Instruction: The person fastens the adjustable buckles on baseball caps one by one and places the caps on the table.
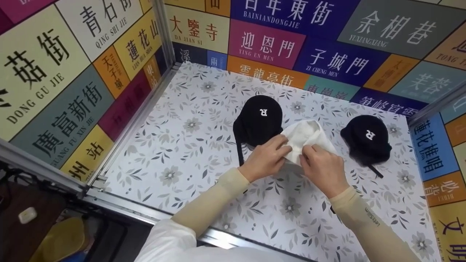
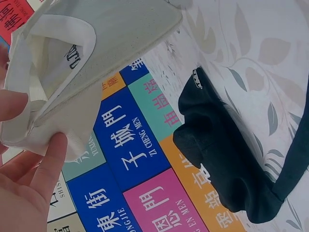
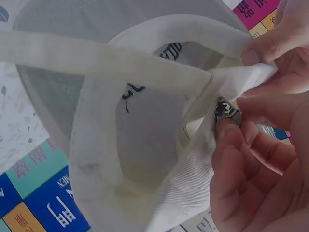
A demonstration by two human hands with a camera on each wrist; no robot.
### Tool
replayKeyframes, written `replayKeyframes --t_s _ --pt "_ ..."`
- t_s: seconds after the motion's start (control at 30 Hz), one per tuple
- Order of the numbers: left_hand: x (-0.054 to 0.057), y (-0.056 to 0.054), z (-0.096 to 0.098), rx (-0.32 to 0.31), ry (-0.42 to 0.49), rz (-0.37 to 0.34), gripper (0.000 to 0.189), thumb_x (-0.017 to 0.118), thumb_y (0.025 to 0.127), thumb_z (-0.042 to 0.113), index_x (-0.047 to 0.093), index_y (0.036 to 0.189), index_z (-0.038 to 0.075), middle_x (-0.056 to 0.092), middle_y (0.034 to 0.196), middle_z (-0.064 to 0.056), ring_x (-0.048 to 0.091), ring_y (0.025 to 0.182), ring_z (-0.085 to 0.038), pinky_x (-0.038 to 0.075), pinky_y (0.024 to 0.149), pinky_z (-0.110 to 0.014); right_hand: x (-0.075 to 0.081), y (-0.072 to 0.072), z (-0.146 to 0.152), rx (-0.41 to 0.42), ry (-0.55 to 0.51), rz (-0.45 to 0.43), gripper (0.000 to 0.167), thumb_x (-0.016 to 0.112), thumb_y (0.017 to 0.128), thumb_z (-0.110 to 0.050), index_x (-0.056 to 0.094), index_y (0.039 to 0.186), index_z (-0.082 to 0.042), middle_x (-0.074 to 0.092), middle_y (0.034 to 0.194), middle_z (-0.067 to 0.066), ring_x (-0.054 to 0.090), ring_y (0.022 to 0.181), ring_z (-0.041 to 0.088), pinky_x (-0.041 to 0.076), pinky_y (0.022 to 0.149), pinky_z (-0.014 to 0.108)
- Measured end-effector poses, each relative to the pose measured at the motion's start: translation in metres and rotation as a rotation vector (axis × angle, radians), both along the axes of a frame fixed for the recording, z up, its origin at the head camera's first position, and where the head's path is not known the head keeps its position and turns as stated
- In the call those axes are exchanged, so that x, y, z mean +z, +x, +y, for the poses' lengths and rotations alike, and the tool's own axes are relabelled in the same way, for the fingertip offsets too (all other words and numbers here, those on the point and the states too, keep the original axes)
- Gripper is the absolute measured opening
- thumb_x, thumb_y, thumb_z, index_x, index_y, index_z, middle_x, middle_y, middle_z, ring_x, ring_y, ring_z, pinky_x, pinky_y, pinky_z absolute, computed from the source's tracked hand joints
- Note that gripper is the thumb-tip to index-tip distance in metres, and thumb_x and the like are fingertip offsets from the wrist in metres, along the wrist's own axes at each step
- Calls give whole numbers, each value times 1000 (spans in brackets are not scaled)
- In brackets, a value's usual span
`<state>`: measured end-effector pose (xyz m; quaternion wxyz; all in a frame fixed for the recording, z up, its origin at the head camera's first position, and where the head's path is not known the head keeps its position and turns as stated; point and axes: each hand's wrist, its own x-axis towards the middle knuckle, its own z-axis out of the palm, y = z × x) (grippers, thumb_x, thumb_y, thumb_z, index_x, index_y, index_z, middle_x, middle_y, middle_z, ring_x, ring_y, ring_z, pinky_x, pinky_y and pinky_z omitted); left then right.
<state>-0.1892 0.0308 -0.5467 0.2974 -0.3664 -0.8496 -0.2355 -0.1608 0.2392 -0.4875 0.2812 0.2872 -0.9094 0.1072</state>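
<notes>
The right hand (image 1: pixel 325 170) pinches a metal clasp (image 3: pixel 228 112) on the white cap (image 1: pixel 299 135); the left hand (image 1: pixel 265 159) grips its edge. The white cap is over the table (image 1: pixel 156 145), between the near black cap (image 1: pixel 259 123), just beside the left hand, and the far black cap (image 1: pixel 365 141), past the right.

The left hand (image 2: pixel 29 188) grips a white cap (image 2: pixel 84 116), thumb on the band at the opening and fingers (image 2: pixel 55 157) against the fabric below. The cap's opening faces the camera, showing dark lettering (image 2: pixel 74 57) inside, and its shaded brim (image 2: pixel 128 31) reaches over the table's far edge. A black cap (image 2: pixel 219 154) covers part of that same edge, a white mark at its upper end, a dark strap (image 2: pixel 294 152) trailing across the leaf-printed table (image 2: pixel 231 29). Beyond the edge stand coloured panels (image 2: pixel 130 133) with Chinese characters.
</notes>
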Motion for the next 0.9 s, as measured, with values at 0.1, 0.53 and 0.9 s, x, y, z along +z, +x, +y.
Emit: replayKeyframes --t_s 0.1,0.53,0.9 --pt "1 0 -1 5 -5 0 22 58 91 13 67 112 11 57 126 -10 54 119 -20 57 68 -29 -4 1 -1 -14 -32 -43 14 75 86 -12 61 83 -14 57 74 0 51 49 28 38 39 47" --pt "3 -2 -1 16 19 8 23 58 94 16 66 115 13 56 127 -9 53 123 -21 57 64 -29 22 -9 -6 24 -272 -163 17 71 82 -1 75 91 -14 69 78 -5 61 63 13 46 57 32" --pt "1 2 -7 109 -21 -43 37 63 87 20 64 125 18 56 133 -8 50 127 -23 57 59 -31 67 -14 5 81 -485 -342 20 70 91 -4 78 99 -20 70 80 -7 65 67 9 49 58 17"
